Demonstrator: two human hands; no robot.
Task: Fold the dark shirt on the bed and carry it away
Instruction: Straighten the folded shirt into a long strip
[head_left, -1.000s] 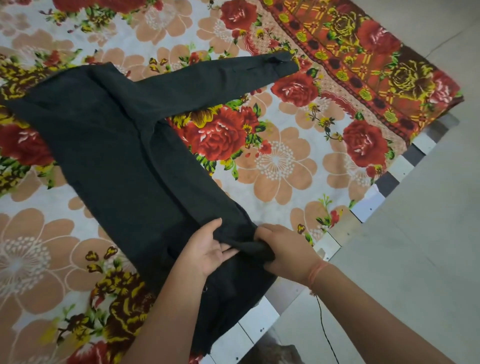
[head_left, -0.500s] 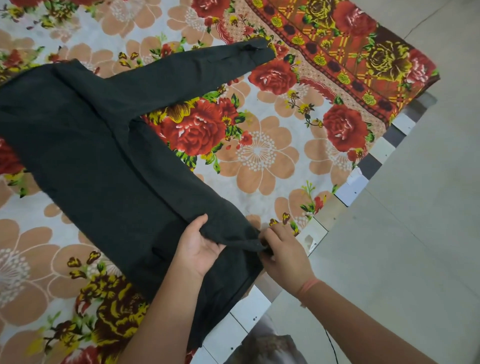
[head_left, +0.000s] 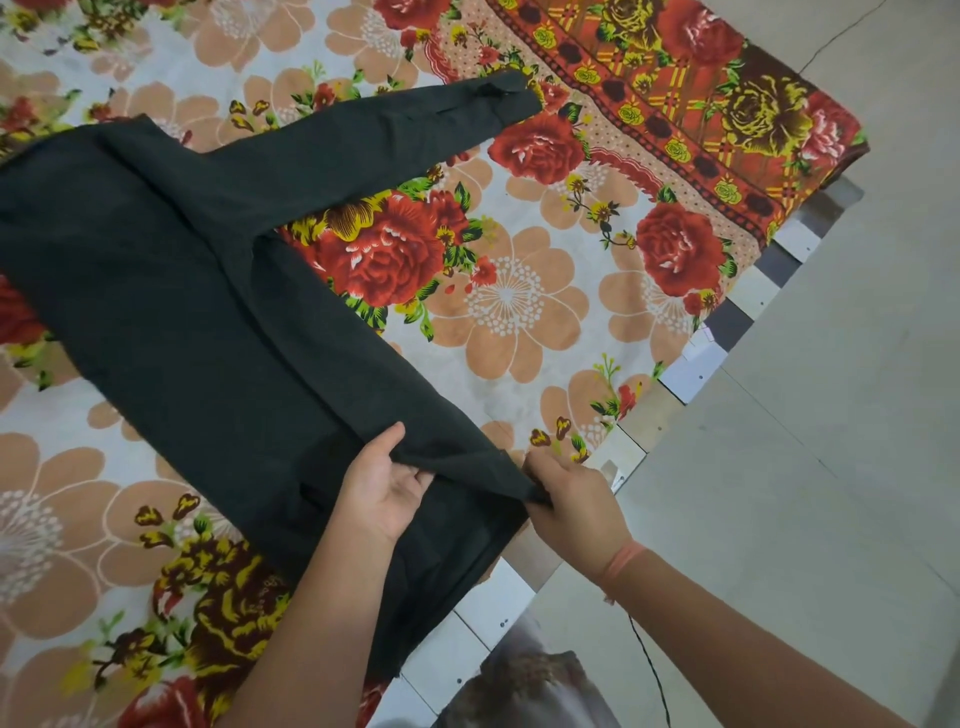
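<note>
Head view. The dark shirt (head_left: 208, 291) lies spread on the bed (head_left: 519, 312), its long axis running from 10 o'clock down to my hands at 5 o'clock, hem nearest me; one sleeve (head_left: 374, 150) points to 1 o'clock. I judge the first lengthwise fold is in hand: my left hand (head_left: 384, 499) lies open under the raised side edge, my right hand (head_left: 571, 499) pinches the hem corner. Next, carry that edge across toward 9 o'clock.
</note>
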